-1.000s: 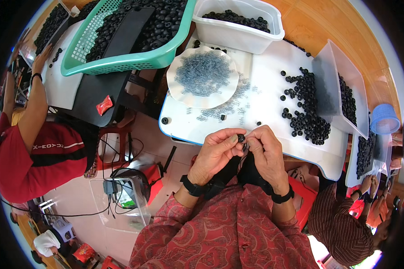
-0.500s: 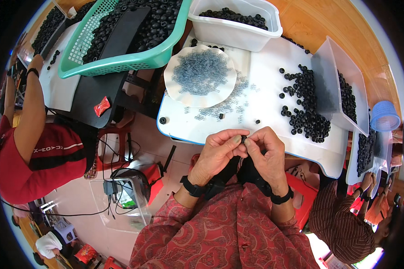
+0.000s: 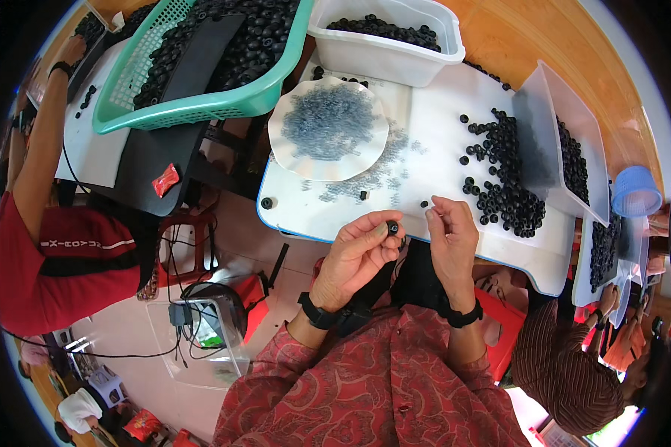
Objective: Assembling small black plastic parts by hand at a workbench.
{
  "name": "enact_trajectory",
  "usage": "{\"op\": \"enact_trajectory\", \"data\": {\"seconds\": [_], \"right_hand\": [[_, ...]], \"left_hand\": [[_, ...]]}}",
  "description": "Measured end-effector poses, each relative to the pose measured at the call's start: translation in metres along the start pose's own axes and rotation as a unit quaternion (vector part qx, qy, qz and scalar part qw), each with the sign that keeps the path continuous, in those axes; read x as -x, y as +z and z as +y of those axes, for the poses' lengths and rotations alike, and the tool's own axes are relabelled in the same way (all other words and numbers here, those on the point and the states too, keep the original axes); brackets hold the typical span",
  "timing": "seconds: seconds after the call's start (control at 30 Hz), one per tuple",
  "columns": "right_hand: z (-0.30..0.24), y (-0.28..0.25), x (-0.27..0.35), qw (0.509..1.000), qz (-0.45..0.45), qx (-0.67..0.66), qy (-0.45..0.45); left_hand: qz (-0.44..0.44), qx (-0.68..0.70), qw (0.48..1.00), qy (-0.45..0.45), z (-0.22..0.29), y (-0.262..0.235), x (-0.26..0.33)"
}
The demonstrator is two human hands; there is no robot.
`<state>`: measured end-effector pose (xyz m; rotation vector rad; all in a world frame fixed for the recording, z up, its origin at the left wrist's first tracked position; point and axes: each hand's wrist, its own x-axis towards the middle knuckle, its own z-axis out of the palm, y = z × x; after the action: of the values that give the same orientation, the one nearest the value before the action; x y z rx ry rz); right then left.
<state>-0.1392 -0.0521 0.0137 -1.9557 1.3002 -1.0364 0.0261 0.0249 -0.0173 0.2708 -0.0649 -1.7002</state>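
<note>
Head view, looking down over own forearms in red patterned sleeves, black wristband on each wrist. Left hand (image 3: pixel 358 249): fingers curled, thumb and forefinger pinching small black rubber ring (image 3: pixel 392 226), held just off near edge of white tabletop (image 3: pixel 440 112). Right hand (image 3: pixel 451 238): raised just beside ring, fingertips drawn together as if pinching something tiny; item itself too small to make out. Hands close together, not touching. On tabletop: heap of loose black rubber rings (image 3: pixel 503 182) to the right, a few strays near the hands; white scalloped paper plate (image 3: pixel 328 128) carrying small grey pieces, more of these scattered beside it; white plastic tub (image 3: pixel 388 45) of black rings at far edge; clear plastic tray (image 3: pixel 563 153) of rings at right. Off to the left: green mesh plastic basket (image 3: pixel 201 74) full of black rings; person in red shirt (image 3: pixel 60 253) at neighbouring surface. Step judged in hand: fitting a small piece into held ring, likely mid-assembly. Next move judged to call for fine alignment of right fingertips with ring's centre hole, steady pinch on left, no squeezing that deforms ring.
</note>
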Motion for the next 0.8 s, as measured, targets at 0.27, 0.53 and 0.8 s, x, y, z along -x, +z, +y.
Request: {"op": "enact_trajectory", "data": {"seconds": [0.27, 0.53, 0.8], "right_hand": [[0.003, 0.01, -0.002, 0.996, -0.008, 0.083, -0.023], [0.012, -0.002, 0.002, 0.97, -0.026, -0.176, 0.165], [-0.003, -0.02, 0.006, 0.917, -0.066, -0.341, 0.198]], "left_hand": [[-0.013, 0.036, 0.999, -0.004, 0.001, -0.001, -0.003], [0.005, -0.006, 1.0, -0.003, -0.001, 0.007, -0.006], [0.014, -0.027, 1.0, 0.001, -0.006, 0.013, -0.01]]}}
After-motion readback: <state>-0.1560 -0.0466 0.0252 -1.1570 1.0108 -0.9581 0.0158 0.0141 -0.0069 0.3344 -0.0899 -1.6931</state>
